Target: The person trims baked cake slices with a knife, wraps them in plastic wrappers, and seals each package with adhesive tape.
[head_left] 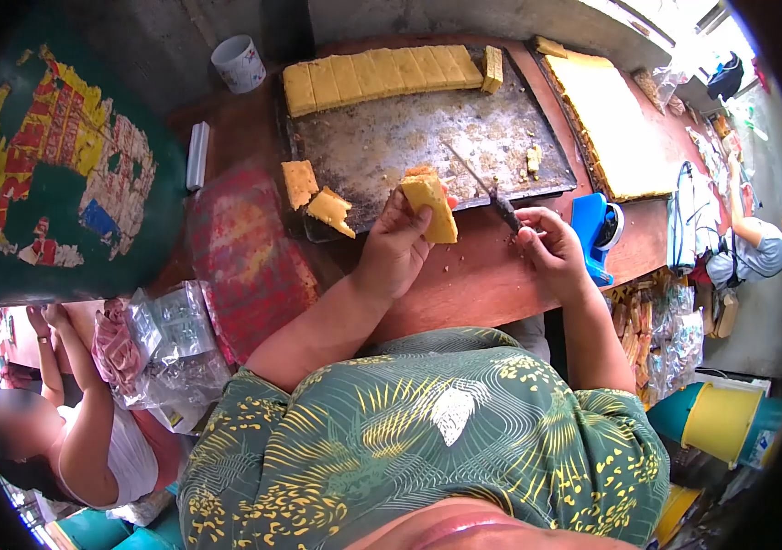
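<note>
My left hand (395, 246) is closed around a yellow slice of cake (431, 209) with a browned edge, held up in front of the baking tray. A knife (504, 212) with a dark handle is in my right hand (556, 249), gripped near the handle's end; its thin blade points up and left over the tray. On the dark, worn baking tray (391, 142), a row of cut cake slices (382, 78) runs along the far side, with one slice (492, 71) standing apart at its right end. Two broken cake pieces (300, 183) lie at the tray's left edge.
A blue tape dispenser (590, 234) stands right of my right hand. Farther right lies a large uncut cake sheet (606, 119). A white cup (238, 64) is at the back left; plastic bags (171, 335) lie lower left. Two other people are at the sides.
</note>
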`<state>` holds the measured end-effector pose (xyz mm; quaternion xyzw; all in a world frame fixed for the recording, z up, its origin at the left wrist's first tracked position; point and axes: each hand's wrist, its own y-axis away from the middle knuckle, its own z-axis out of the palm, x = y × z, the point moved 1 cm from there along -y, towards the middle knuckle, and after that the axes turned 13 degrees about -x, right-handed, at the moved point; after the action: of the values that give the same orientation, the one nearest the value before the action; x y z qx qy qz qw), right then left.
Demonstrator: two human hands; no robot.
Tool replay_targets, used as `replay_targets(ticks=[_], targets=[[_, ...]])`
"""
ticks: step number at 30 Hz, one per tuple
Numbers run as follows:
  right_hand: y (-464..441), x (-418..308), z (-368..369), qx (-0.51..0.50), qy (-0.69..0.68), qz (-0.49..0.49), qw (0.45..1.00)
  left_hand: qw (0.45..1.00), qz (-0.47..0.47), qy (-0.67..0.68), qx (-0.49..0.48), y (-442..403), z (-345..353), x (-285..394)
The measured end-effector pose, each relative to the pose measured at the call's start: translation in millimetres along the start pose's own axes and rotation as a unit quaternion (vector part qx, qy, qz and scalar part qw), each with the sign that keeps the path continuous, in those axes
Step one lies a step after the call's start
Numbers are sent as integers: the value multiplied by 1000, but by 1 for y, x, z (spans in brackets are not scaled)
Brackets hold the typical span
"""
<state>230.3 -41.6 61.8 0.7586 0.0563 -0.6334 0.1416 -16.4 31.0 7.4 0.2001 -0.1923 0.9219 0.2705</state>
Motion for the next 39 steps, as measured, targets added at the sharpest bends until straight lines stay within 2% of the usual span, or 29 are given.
replay_targets(ticks=[4,6,7,8,9,12,19,28,39], targets=[[0,-20,15,-23,39,-41,998,996,-20,91,-7,0,3,8],[0,-23,15,3,100,-56,993,987,-23,146,-65,-1,-4,10],[-1,-27,13,12,186,-87,979,980,-23,173,-93,-2,-5,12],[-1,-32,12,21,270,-118,955,988,-25,146,-38,1,-4,9],[-1,-34,10,31,352,-147,924,986,-28,161,-43,1,-5,9],[5,-33,4,33,430,-193,881,981,-34,185,-49,0,-8,9],[24,-30,-6,42,399,-170,900,987,-36,156,-29,1,-5,9],[17,-30,-5,18,438,-184,880,990,-75,112,-37,2,-4,7],[11,-22,-8,40,400,-193,895,990,-80,111,-30,2,0,7]])
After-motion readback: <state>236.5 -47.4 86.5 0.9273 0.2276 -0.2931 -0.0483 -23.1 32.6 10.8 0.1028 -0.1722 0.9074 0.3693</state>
